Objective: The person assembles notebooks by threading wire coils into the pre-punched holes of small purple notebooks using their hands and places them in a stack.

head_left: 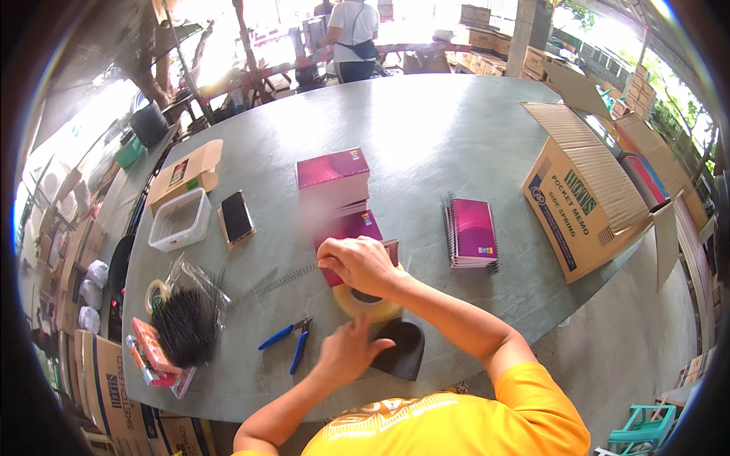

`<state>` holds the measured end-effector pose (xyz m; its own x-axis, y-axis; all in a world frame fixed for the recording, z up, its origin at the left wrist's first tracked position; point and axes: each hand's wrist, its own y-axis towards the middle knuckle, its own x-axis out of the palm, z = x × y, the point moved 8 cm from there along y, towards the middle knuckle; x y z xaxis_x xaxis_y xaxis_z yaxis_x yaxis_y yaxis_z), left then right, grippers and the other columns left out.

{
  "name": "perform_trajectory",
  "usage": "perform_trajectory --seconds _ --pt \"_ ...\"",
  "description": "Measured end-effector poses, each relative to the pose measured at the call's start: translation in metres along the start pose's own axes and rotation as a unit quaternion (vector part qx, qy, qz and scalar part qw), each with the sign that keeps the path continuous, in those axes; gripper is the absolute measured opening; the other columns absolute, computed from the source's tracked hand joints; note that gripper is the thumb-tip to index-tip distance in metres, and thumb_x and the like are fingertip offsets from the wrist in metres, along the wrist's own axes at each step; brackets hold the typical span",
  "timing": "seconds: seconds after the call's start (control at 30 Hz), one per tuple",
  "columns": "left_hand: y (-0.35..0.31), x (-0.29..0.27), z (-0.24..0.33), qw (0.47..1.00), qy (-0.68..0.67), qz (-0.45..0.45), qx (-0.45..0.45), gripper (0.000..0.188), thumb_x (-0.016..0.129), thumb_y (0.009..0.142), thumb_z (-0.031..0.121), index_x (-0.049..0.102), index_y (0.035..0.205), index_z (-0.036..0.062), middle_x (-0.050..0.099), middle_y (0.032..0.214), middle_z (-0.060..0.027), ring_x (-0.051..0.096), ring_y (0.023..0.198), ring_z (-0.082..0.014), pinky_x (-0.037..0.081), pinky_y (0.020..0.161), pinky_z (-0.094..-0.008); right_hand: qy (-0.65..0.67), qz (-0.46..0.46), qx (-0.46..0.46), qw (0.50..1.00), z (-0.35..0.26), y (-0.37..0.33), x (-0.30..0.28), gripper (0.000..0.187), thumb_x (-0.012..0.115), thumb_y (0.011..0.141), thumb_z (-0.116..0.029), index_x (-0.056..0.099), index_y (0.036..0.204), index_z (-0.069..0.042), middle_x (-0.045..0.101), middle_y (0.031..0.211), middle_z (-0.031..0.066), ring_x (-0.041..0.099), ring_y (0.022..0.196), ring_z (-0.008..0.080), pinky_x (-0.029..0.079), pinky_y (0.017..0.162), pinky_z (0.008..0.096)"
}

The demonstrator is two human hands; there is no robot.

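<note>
On the grey desk point(456, 152), the splayed left hand point(350, 353) is apart from the bunched right hand point(359, 263), whose grip I cannot tell; twelve o'clock from both lies a purple notebook point(347, 226), partly beneath the right; toward nine, a wire coil point(291, 279)

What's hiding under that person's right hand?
From this view, a purple notebook peeks out past the right hand, with a tape roll nearer the person. The hand covers part of the notebook, so I can't see what's there.
</note>
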<state>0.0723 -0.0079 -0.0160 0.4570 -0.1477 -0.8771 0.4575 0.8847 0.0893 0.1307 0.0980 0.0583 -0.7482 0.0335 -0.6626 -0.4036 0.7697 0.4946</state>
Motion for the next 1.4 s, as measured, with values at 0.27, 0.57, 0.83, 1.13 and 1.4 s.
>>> perform_trajectory --seconds 0.27,0.57,0.83,1.13,1.4 --pt "0.005 -0.074 0.008 0.984 -0.074 0.154 0.053 0.056 0.064 0.080 0.011 0.046 0.132 0.0173 0.057 0.096 -0.0156 0.055 0.098 -0.0333 0.049 0.075 -0.0425 -0.077 -0.110 0.133 0.982 0.023 -0.012 -0.042 0.022 0.072 0.073 -0.008 0.067 0.095 -0.009 0.068 0.088 0.0097 0.067 0.081 0.0269 0.053 0.073 0.0330" --pt "0.013 -0.164 0.002 0.921 0.036 0.375 0.099 0.037 0.068 0.077 0.006 0.057 0.112 0.0088 0.062 0.098 -0.0100 0.061 0.086 -0.0284 0.049 0.076 -0.0363 0.467 0.049 0.217 0.856 0.082 -0.070 -0.014 0.018 0.067 0.083 0.000 0.068 0.101 -0.003 0.067 0.089 0.0012 0.061 0.080 0.0071 0.050 0.071 0.0215" --pt "0.017 -0.143 -0.001 0.938 0.029 0.329 0.105 0.032 0.074 0.072 0.009 0.067 0.103 0.0120 0.061 0.091 -0.0070 0.062 0.082 -0.0222 0.051 0.074 -0.0332 0.449 0.093 0.180 0.870 0.073 -0.084 -0.011 0.017 0.065 0.083 0.001 0.067 0.100 -0.001 0.067 0.089 0.0020 0.060 0.082 0.0070 0.048 0.075 0.0208" --pt "0.019 -0.148 0.016 0.915 0.044 0.375 0.142 0.032 0.074 0.072 0.008 0.066 0.103 0.0102 0.060 0.088 -0.0075 0.059 0.084 -0.0221 0.049 0.069 -0.0313 0.442 0.101 0.142 0.880 0.072 -0.092 -0.011 0.015 0.064 0.085 -0.002 0.066 0.100 -0.001 0.068 0.094 0.0012 0.059 0.085 0.0062 0.048 0.078 0.0218" --pt "0.018 -0.143 0.035 0.913 0.039 0.393 0.100 0.033 0.072 0.072 0.002 0.064 0.104 0.0091 0.059 0.089 -0.0084 0.057 0.082 -0.0206 0.047 0.072 -0.0304 0.405 0.071 0.141 0.900 0.070 -0.096 -0.016 0.018 0.061 0.088 -0.002 0.065 0.105 -0.002 0.067 0.095 -0.0004 0.058 0.088 0.0060 0.046 0.080 0.0218"
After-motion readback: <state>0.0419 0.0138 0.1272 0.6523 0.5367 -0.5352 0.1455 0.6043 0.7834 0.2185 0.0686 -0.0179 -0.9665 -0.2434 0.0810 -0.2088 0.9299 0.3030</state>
